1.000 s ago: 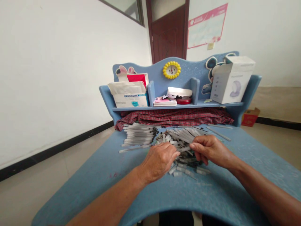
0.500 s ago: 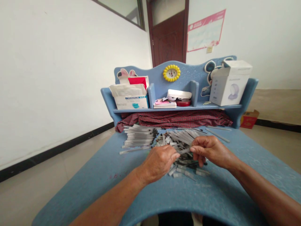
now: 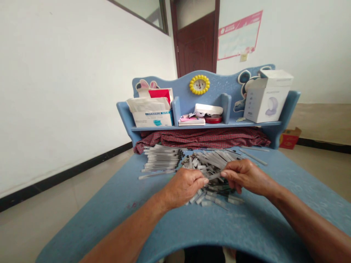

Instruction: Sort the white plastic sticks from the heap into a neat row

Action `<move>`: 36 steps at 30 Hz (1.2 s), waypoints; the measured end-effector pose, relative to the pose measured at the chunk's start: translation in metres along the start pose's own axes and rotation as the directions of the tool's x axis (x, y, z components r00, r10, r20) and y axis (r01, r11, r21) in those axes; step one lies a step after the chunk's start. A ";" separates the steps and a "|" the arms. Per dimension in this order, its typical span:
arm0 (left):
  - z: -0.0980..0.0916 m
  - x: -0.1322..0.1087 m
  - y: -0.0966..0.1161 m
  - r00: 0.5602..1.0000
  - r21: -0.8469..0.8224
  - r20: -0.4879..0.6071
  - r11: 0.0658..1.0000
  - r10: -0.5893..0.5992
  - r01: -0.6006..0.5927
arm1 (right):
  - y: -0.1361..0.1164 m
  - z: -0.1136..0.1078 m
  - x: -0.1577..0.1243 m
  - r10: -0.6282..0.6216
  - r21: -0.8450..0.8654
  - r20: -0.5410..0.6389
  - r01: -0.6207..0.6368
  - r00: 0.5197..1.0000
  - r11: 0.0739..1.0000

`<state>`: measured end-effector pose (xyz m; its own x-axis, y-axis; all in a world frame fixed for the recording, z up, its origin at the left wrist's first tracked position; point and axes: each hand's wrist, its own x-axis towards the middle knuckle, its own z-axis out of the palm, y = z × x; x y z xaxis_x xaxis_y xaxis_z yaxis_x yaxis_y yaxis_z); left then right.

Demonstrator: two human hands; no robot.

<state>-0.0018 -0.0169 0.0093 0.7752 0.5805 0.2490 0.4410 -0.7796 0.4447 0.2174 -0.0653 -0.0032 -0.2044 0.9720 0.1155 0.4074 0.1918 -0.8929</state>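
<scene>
A translucent pen (image 3: 214,176) spans the gap between my two hands, over the pile. My left hand (image 3: 184,187) is closed, pinching the pen's left end between thumb and fingers. Its right end is gripped by the thumb and fingertips of my right hand (image 3: 248,177). Beneath both hands spreads a heap of clear pen caps (image 3: 210,199) and dark, thin pen parts, partly covered by the hands. Behind them lie frosted pen barrels (image 3: 212,158) in a loose fan. To the left is a neat stack of pens (image 3: 161,159) with black ends pointing right.
A few single pens (image 3: 253,157) lie at the table's back right. Along the back, a checked cloth (image 3: 203,138) is bunched under a blue shelf (image 3: 153,128). The shelf carries a mask box (image 3: 153,118), a red round tin (image 3: 213,119) and a white box (image 3: 268,96).
Both hands stay nearly in place, still on the pen. My left hand's fingers and my right hand's lower fingers have shifted slightly.
</scene>
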 end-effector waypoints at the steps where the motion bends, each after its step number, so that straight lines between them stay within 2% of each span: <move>1: 0.000 0.000 -0.001 1.000 0.023 -0.014 1.000 0.012 -0.011 | 0.001 0.000 0.000 -0.002 -0.005 0.015 0.002 1.000 1.000; 9: -0.002 -0.001 0.002 0.999 -0.015 -0.001 0.999 0.038 -0.038 | 0.000 -0.003 -0.002 -0.009 0.169 0.060 -0.002 0.998 0.986; 14: -0.005 -0.001 0.004 0.997 -0.120 0.074 0.993 -0.015 0.023 | -0.003 -0.002 -0.002 -0.025 0.231 0.072 0.008 0.997 0.973; 18: -0.006 0.000 0.003 0.998 -0.112 0.063 0.993 -0.024 0.031 | -0.005 -0.002 -0.002 -0.044 0.218 0.036 0.035 0.998 0.975; 24: -0.004 0.000 0.004 1.000 -0.042 0.022 0.999 0.004 -0.003 | -0.004 -0.001 -0.002 0.002 0.060 0.069 -0.006 0.998 0.998; 32: -0.004 0.000 0.003 1.000 -0.021 0.018 0.999 0.025 -0.025 | -0.005 0.001 -0.002 0.011 0.181 0.066 -0.023 0.998 0.983; 36: -0.004 0.000 0.004 1.000 -0.023 0.008 1.000 0.010 -0.010 | -0.005 0.000 -0.002 -0.002 0.104 0.049 -0.003 0.999 0.995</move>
<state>-0.0023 -0.0189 0.0146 0.7834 0.5706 0.2462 0.4227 -0.7796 0.4621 0.2156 -0.0679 0.0005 -0.2486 0.9638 0.0962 0.3136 0.1740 -0.9335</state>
